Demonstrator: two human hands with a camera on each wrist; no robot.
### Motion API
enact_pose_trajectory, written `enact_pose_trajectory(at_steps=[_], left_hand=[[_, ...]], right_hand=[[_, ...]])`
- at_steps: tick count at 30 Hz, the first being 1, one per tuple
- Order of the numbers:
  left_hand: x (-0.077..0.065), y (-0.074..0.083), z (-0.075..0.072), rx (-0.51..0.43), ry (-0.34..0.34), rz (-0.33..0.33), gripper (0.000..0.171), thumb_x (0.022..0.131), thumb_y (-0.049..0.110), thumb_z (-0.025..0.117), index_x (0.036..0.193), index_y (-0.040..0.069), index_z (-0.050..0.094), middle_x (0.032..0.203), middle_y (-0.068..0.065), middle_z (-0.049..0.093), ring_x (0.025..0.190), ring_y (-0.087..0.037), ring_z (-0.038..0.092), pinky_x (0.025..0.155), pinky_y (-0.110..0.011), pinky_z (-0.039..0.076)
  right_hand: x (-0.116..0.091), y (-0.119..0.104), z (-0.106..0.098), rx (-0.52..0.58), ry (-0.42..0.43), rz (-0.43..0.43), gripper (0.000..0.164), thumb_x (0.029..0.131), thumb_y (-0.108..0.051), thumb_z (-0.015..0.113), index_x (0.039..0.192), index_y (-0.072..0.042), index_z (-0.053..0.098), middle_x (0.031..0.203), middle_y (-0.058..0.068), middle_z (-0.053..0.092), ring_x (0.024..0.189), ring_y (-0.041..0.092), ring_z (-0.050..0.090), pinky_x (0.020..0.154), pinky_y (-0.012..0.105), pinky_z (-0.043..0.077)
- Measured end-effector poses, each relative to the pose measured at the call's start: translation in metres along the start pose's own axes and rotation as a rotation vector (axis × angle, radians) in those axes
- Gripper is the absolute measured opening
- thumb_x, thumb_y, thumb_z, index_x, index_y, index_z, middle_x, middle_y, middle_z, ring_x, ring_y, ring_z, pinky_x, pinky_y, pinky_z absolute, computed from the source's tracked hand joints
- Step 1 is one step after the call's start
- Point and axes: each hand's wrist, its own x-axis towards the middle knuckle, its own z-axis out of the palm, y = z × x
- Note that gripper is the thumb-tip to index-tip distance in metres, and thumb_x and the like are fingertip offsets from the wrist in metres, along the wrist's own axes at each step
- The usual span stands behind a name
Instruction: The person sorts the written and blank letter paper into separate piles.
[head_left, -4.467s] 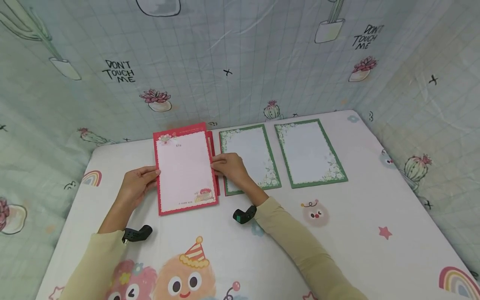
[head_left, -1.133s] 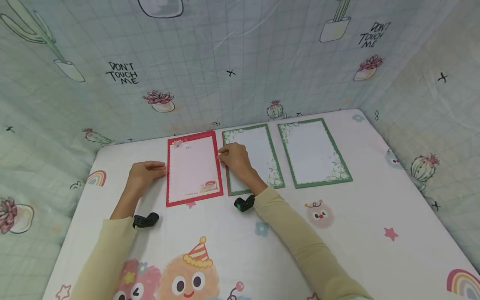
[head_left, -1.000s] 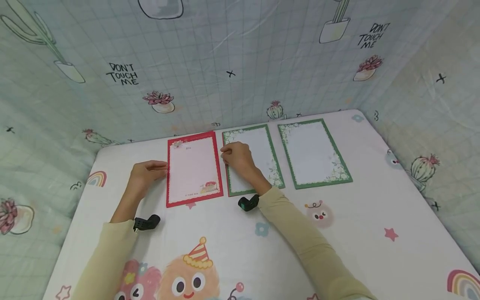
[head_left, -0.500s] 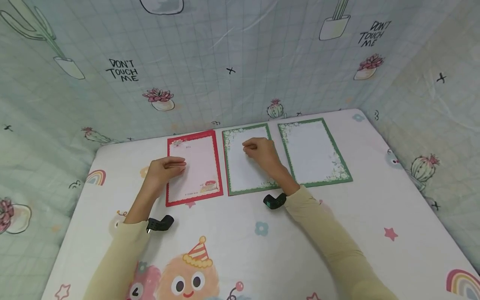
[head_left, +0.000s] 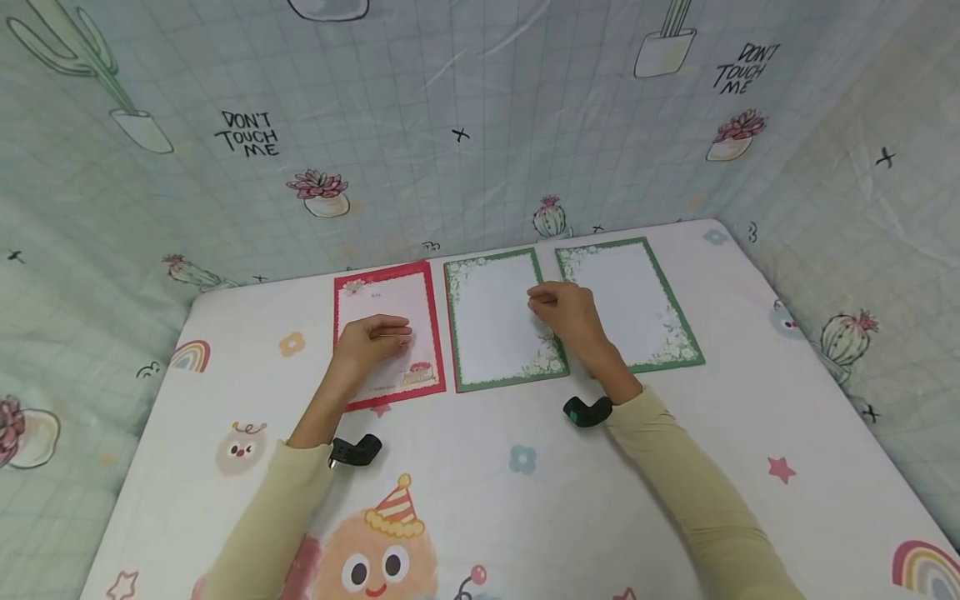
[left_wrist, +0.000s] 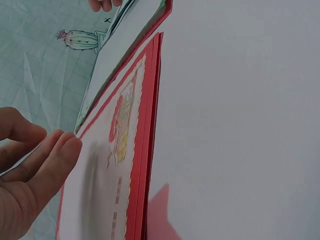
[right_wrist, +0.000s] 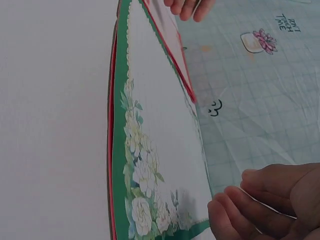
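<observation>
A red-bordered notepad (head_left: 396,302) lies flat at the left of a row on the table. More than one red layer shows along its edge in the left wrist view. My left hand (head_left: 369,346) hovers over it, fingers extended and nothing in them. In the middle lies a green-bordered notepad (head_left: 491,325), with a red layer visible under its green edge in the right wrist view. Another green-bordered notepad (head_left: 637,292) lies to its right. Between these two, my right hand (head_left: 572,321) is held above them, thumb and fingers loosely bent around nothing, partly covering the right notepad.
The white table cover (head_left: 465,467) carries printed cartoon figures, stars and flowers. A cloth curtain (head_left: 420,92) with cactus prints rises behind the row and along both sides. Black wrist cameras (head_left: 588,412) sit on both forearms.
Both hands gripped a raised red notepad at first. It now lies on the red one beneath, edges lined up. The hands have let go and drifted right.
</observation>
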Motion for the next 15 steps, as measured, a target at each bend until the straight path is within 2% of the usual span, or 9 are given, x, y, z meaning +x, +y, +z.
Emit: enact_pose_trajectory(at_steps=[5, 10, 15], left_hand=[[0.001, 0.004, 0.01, -0.028, -0.013, 0.022, 0.038, 0.098, 0.022, 0.069, 0.132, 0.003, 0.065, 0.119, -0.012, 0.073, 0.112, -0.025, 0.069, 0.093, -0.026, 0.057], [0.002, 0.011, 0.015, -0.044, -0.025, 0.032, 0.039, 0.099, 0.022, 0.069, 0.133, 0.003, 0.064, 0.12, -0.012, 0.072, 0.112, -0.025, 0.069, 0.093, -0.028, 0.057], [0.002, 0.018, 0.023, -0.053, -0.038, 0.012, 0.039, 0.098, 0.021, 0.069, 0.134, 0.006, 0.062, 0.122, -0.011, 0.072, 0.113, -0.025, 0.069, 0.094, -0.033, 0.058]], right_hand=[[-0.002, 0.006, -0.006, -0.005, -0.001, -0.007, 0.026, 0.099, -0.013, 0.067, 0.122, 0.001, 0.071, 0.11, 0.016, 0.074, 0.099, 0.03, 0.071, 0.082, 0.043, 0.059], [-0.005, 0.011, -0.011, -0.014, -0.01, 0.048, 0.03, 0.099, -0.015, 0.067, 0.126, 0.0, 0.069, 0.113, 0.017, 0.073, 0.105, 0.031, 0.07, 0.086, 0.046, 0.057], [-0.008, 0.019, -0.014, -0.034, -0.008, 0.082, 0.035, 0.099, -0.016, 0.068, 0.13, 0.0, 0.066, 0.117, 0.017, 0.072, 0.108, 0.032, 0.068, 0.087, 0.047, 0.057]])
